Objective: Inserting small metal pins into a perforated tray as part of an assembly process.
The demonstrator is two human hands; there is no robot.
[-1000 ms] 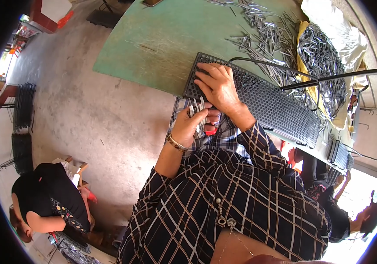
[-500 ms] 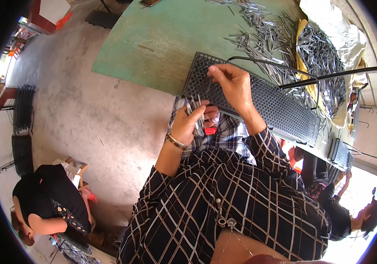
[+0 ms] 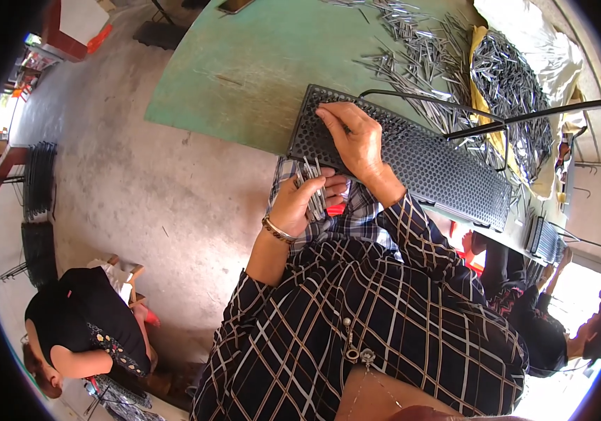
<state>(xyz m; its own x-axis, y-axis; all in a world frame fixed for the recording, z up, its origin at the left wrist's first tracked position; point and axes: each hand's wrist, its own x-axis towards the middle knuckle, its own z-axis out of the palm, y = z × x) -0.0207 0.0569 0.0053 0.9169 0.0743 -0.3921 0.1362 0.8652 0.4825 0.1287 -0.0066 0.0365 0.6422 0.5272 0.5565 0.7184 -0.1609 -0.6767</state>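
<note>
A long black perforated rack, full of small round holes, lies across the near edge of the green table. My left hand is closed round a bundle of thin metal rods just in front of the rack's left end. Over that left end is my right hand, its thumb and fingertips pinched together close to the holes. Whatever sits between those fingertips is too small or hidden to make out. A black bar handle rises along the rack's far side.
Loose metal rods are spread over the green table, beside an open sack filled with more. A phone lies at the far edge. One person bends at lower left; another works at right by a similar rack.
My right hand has moved slightly left and down toward the holes at the rack's left end. My left hand keeps its bundle of rods in nearly the same place.
</note>
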